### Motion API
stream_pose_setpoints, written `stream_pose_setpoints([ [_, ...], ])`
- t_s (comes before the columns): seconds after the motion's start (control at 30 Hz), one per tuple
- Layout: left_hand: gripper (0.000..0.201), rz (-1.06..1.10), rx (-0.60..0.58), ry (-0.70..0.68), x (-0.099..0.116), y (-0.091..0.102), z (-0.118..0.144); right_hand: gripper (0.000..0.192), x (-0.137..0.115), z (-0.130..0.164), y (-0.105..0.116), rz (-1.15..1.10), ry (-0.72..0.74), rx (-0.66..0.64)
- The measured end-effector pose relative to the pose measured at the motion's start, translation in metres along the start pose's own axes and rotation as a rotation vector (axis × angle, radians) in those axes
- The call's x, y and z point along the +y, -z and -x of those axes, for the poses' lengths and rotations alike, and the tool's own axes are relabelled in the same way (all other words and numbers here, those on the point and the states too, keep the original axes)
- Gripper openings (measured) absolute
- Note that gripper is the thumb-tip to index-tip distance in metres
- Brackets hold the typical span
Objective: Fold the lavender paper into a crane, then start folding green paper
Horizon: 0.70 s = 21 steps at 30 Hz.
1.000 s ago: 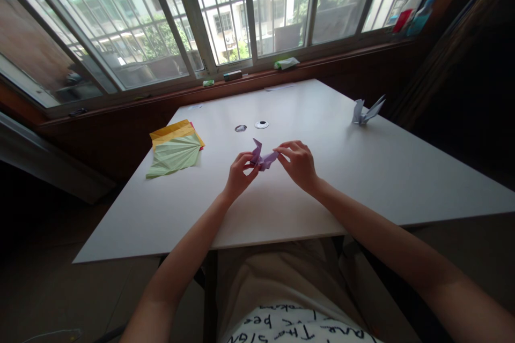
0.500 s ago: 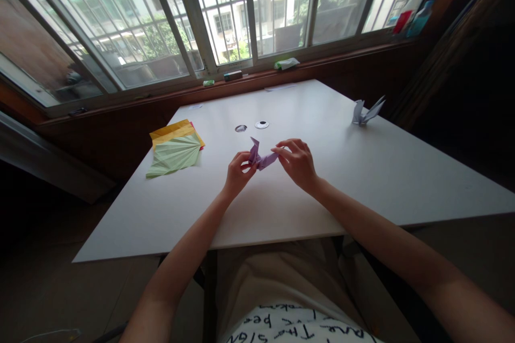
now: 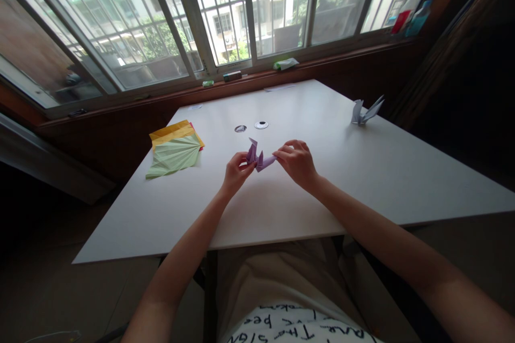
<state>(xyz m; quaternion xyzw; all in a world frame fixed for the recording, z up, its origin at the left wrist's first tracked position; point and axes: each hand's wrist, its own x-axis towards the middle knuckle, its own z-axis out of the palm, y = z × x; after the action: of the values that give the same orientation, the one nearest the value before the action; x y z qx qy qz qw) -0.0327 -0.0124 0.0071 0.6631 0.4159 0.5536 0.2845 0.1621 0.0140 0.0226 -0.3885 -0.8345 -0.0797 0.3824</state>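
A purple origami crane [image 3: 261, 162] is held just above the white table [image 3: 281, 203], between my two hands. My left hand [image 3: 237, 170] is closed on its left end, below the part that points up with a bent tip. With thumb and fingers pinched, my right hand [image 3: 296, 159] grips the right end. A small pointed flap stands up in the middle of the folded paper. My fingers hide parts of both ends.
Green pleated paper [image 3: 177, 155] lies on yellow sheets [image 3: 169, 131] at the left. Behind my hands are two round pieces, one an eye-like disc [image 3: 261, 125]. A grey origami crane [image 3: 366, 111] stands at the right. Small items line the windowsill [image 3: 257, 74].
The purple crane's pointed flap now stands up in the middle, and the right-hand part looks narrower. Both hands keep hold, and the left fingers have closed in a little.
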Motion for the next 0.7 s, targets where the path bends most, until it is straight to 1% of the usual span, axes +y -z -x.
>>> stream_pose_setpoints([
  [0.23, 0.015, -0.135, -0.013, -0.148, 0.007, -0.005, 0.007, 0.015, -0.005, 0.001, -0.003, -0.251, -0.205, -0.004],
  [0.4, 0.016, -0.207, 0.005, -0.22, 0.006, -0.006, 0.009, 0.015, -0.009, 0.001, -0.007, -0.429, -0.372, 0.0],
  [0.53, 0.019, -0.256, 0.031, -0.255, 0.004, -0.003, 0.008, 0.017, -0.011, -0.001, -0.007, -0.701, -0.518, -0.101],
  [0.7, 0.021, -0.299, 0.017, -0.29, 0.003, -0.002, 0.008, 0.02, -0.006, 0.001, -0.008, -1.04, -0.687, -0.305],
])
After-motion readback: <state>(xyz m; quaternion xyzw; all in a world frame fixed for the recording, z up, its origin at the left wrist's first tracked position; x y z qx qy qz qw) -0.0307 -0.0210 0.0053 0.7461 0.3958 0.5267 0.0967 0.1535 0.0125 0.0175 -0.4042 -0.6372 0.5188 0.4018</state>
